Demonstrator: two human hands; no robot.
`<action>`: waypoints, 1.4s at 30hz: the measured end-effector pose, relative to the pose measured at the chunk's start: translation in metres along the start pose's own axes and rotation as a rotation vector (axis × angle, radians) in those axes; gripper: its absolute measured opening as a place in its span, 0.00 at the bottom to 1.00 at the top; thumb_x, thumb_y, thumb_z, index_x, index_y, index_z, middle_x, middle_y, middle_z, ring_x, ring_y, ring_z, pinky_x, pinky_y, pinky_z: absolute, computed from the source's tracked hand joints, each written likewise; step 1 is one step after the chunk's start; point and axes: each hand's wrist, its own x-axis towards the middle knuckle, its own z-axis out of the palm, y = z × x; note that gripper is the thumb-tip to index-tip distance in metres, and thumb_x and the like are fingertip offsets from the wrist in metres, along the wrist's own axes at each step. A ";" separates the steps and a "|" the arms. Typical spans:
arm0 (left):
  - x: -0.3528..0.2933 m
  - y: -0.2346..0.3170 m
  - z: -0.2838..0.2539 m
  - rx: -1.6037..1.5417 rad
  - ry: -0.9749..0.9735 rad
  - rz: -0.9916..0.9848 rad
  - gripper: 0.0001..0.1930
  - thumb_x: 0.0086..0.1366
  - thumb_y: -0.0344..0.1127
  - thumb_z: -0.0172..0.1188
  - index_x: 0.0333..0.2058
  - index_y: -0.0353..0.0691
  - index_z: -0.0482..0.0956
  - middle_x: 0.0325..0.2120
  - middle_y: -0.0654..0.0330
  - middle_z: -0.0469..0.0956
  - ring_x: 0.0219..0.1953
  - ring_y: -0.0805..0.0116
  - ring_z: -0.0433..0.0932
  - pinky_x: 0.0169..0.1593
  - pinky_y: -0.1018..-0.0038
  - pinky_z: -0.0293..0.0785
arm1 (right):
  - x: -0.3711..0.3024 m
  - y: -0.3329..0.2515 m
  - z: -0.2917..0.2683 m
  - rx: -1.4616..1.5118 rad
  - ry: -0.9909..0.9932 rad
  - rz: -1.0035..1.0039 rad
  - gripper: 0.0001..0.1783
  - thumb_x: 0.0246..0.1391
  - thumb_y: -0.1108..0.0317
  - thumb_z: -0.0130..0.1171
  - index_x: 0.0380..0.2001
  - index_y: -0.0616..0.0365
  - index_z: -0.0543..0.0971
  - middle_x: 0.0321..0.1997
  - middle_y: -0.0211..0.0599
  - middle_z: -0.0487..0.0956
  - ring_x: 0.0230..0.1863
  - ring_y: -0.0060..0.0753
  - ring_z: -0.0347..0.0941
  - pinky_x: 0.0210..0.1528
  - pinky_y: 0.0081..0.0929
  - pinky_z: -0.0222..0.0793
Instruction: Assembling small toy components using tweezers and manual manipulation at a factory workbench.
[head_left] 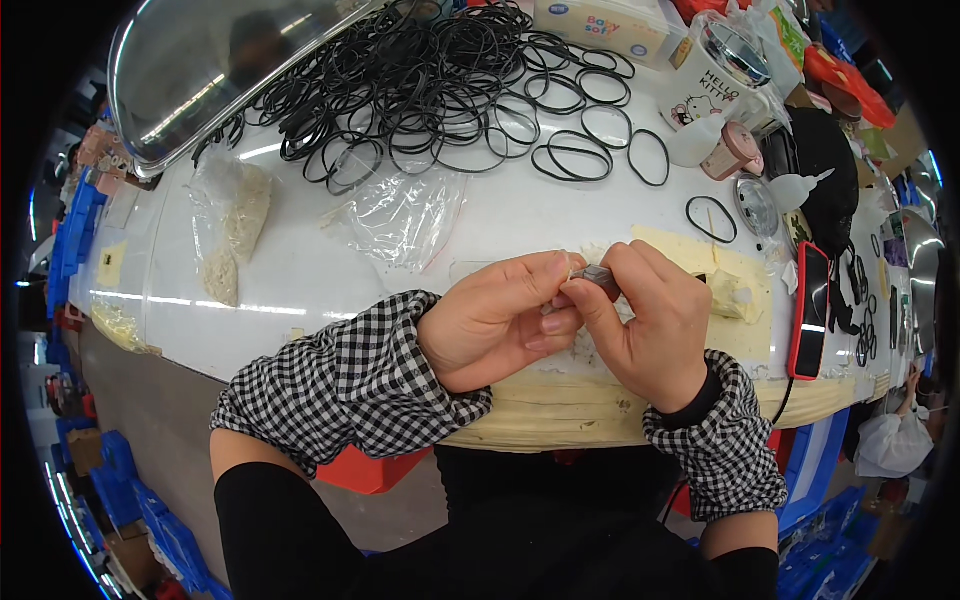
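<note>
Both my hands are close together above the near edge of the white table [300,235]. A small dark grey, block-like piece [597,277] is pinched between the thumb and forefinger of my right hand [662,325]. My left hand [500,318] is closed, its thumb and fingertips pressed together against the near end of that piece. A tiny pale bit [573,268] shows at the left fingertips; it is too small to name. Under the hands lie a pale yellow sheet [745,330] and scattered whitish crumbs.
A large heap of black rubber rings [430,80] covers the far table. Clear plastic bags [405,215] lie at the left, one with small pale pieces [250,210]. Rightward are a red-cased phone [808,310] with a cable, squeeze bottles [695,140], a white container [700,80] and a metal tray [210,75] far left.
</note>
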 end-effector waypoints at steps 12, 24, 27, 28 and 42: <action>-0.001 0.000 0.003 -0.006 0.011 -0.012 0.13 0.72 0.41 0.41 0.38 0.38 0.69 0.30 0.68 0.66 0.31 0.79 0.62 0.38 0.81 0.64 | 0.000 0.002 0.002 0.040 0.025 -0.005 0.17 0.48 0.56 0.65 0.19 0.55 0.72 0.16 0.29 0.68 0.15 0.30 0.67 0.15 0.25 0.59; 0.001 -0.002 -0.001 -0.026 -0.037 -0.001 0.11 0.72 0.40 0.42 0.37 0.39 0.68 0.30 0.68 0.66 0.31 0.79 0.63 0.37 0.81 0.64 | 0.000 0.000 0.001 0.036 0.025 0.002 0.17 0.48 0.56 0.64 0.19 0.55 0.72 0.16 0.30 0.68 0.15 0.30 0.66 0.16 0.25 0.59; 0.001 -0.002 -0.002 -0.030 -0.038 -0.006 0.11 0.72 0.40 0.43 0.37 0.39 0.68 0.30 0.68 0.66 0.31 0.79 0.63 0.37 0.81 0.63 | -0.001 0.001 0.002 0.037 0.024 0.002 0.17 0.48 0.56 0.64 0.19 0.55 0.72 0.15 0.30 0.68 0.15 0.30 0.66 0.16 0.25 0.59; 0.001 -0.003 -0.003 -0.029 -0.033 -0.002 0.11 0.72 0.40 0.43 0.37 0.39 0.68 0.30 0.68 0.66 0.31 0.79 0.62 0.37 0.81 0.63 | -0.001 0.001 0.001 0.037 0.018 0.002 0.17 0.48 0.56 0.64 0.18 0.55 0.71 0.15 0.30 0.68 0.15 0.30 0.66 0.16 0.25 0.59; 0.000 0.005 0.000 0.458 0.407 0.217 0.12 0.69 0.41 0.49 0.34 0.38 0.73 0.22 0.70 0.65 0.24 0.83 0.59 0.28 0.86 0.55 | -0.005 0.006 -0.006 0.496 -0.093 0.364 0.20 0.55 0.65 0.60 0.17 0.62 0.65 0.13 0.26 0.59 0.18 0.17 0.49 0.18 0.19 0.46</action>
